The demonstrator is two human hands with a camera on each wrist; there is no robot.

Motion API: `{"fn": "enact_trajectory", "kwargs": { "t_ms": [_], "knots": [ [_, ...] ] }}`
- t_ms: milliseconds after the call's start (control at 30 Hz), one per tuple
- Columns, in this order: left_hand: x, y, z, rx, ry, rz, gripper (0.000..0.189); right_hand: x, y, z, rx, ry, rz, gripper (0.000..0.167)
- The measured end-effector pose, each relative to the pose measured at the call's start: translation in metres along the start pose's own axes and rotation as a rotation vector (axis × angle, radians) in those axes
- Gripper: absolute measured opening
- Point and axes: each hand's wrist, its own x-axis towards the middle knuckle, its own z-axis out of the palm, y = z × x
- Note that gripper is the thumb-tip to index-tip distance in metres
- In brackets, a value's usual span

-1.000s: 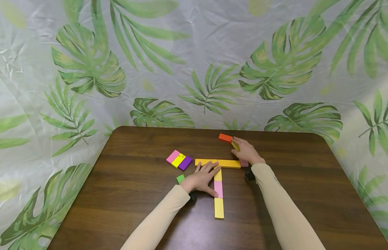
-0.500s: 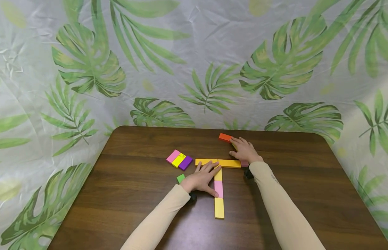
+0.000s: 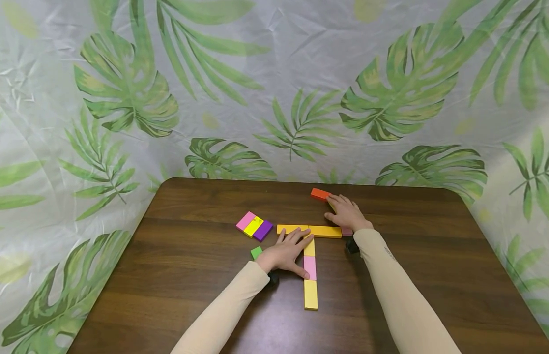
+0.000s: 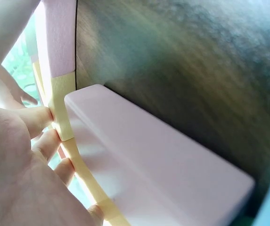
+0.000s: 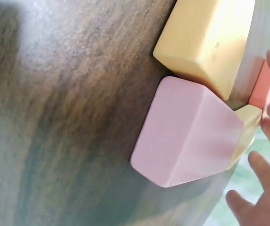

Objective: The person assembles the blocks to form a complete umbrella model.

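Note:
In the head view, a row of orange blocks (image 3: 325,231) meets a column of yellow and pink blocks running toward me. My left hand (image 3: 285,253) lies with fingers spread on this junction, the thumb at the pink block (image 3: 309,268). A yellow block (image 3: 310,295) ends the column. My right hand (image 3: 347,214) reaches past the row's right end, fingers extended over a pale yellow block (image 5: 247,127) it mostly covers from above. Its fingertips are at the end of a red block (image 3: 320,193). Under the right wrist sits another pink block (image 5: 186,132).
Left of the row, pink, yellow and purple blocks (image 3: 263,230) lie side by side. A green block (image 3: 256,252) shows beside the left wrist. One more pink block (image 4: 163,146) looms close in the left wrist view. A leaf-print cloth (image 3: 292,123) hangs behind the wooden table (image 3: 190,275).
My right hand has shifted slightly left, bringing its fingertips up to the red block and covering more of the yellow one. The left hand has stayed put.

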Motion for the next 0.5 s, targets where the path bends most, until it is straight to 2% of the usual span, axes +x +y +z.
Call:
{"fn": "enact_trajectory", "kwargs": {
  "t_ms": [233, 500],
  "knots": [
    [0.001, 0.001, 0.000, 0.000, 0.007, -0.003, 0.107, -0.005, 0.012, -0.001, 0.079, 0.087, -0.012, 0.061],
    [-0.001, 0.002, -0.001, -0.005, 0.015, 0.008, 0.107, -0.015, 0.020, 0.001, 0.119, 0.061, -0.026, 0.057]
  ]
}}
